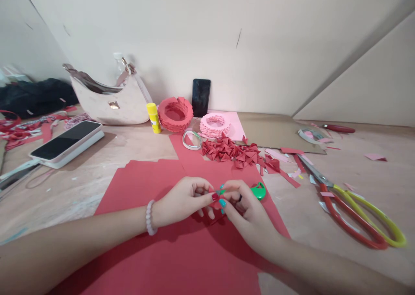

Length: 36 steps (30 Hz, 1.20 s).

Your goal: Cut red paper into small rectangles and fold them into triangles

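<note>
Above the red paper sheets (155, 251) my two hands meet, fingertips close together. My left hand (186, 202), with a beaded bracelet (149, 217) at its wrist, pinches a small piece of red paper (216, 203) between thumb and fingers. From the other side my right hand (246, 208) closes on the same piece, thumb and fingers pressed together. A green plastic object (258, 191) sticks out behind the right hand's fingers; its kind is unclear. Beyond the hands lies a heap of folded red paper triangles (227, 150).
Behind the heap are a red paper ring (175, 115), a pink paper ring (215, 125), a tape roll (192, 140), a glue stick (153, 118) and a leaning phone (200, 97). At left, a handbag (112, 107) and another phone (68, 143). Large scissors (352, 208) lie right.
</note>
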Each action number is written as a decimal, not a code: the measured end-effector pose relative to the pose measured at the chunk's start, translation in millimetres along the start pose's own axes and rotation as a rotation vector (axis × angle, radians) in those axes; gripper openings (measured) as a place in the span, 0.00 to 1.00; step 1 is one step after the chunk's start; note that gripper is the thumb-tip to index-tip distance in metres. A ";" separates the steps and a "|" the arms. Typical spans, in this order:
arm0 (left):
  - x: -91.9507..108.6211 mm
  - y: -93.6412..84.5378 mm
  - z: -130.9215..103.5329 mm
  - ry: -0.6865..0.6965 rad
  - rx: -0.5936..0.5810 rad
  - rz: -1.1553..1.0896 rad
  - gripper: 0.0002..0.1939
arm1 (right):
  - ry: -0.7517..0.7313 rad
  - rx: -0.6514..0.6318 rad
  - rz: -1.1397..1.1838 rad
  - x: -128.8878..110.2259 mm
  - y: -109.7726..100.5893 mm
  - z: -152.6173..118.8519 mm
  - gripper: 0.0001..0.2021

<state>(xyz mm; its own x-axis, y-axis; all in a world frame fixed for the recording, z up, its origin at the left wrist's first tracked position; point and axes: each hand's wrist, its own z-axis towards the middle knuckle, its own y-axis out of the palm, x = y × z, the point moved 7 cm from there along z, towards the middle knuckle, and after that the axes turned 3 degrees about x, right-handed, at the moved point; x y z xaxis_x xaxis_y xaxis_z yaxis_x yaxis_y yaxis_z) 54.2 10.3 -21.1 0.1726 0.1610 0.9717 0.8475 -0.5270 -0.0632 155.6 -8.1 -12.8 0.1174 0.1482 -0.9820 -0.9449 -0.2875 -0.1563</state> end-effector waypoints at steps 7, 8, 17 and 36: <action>-3.1 5.9 -2.3 0.022 -0.062 -0.014 0.10 | -0.003 -0.031 -0.011 0.3 1.3 -1.5 0.05; -2.3 5.3 -2.9 0.039 -0.052 0.014 0.09 | 0.010 -0.036 0.017 0.9 0.8 -1.2 0.05; 12.8 -6.9 -7.0 0.235 0.102 0.245 0.04 | 0.165 -0.106 0.415 12.5 1.9 3.9 0.08; 16.5 -1.3 -12.2 0.286 0.050 0.277 0.01 | 0.180 -0.089 0.224 12.1 2.0 5.2 0.08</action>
<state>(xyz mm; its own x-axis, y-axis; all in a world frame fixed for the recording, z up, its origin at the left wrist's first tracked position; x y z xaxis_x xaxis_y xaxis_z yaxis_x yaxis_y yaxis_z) 49.8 3.4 -2.2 0.2575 -0.2244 0.9398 0.8132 -0.4751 -0.3363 153.5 -2.0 -24.5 -0.0309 -0.0962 -0.9949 -0.9238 -0.3773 0.0652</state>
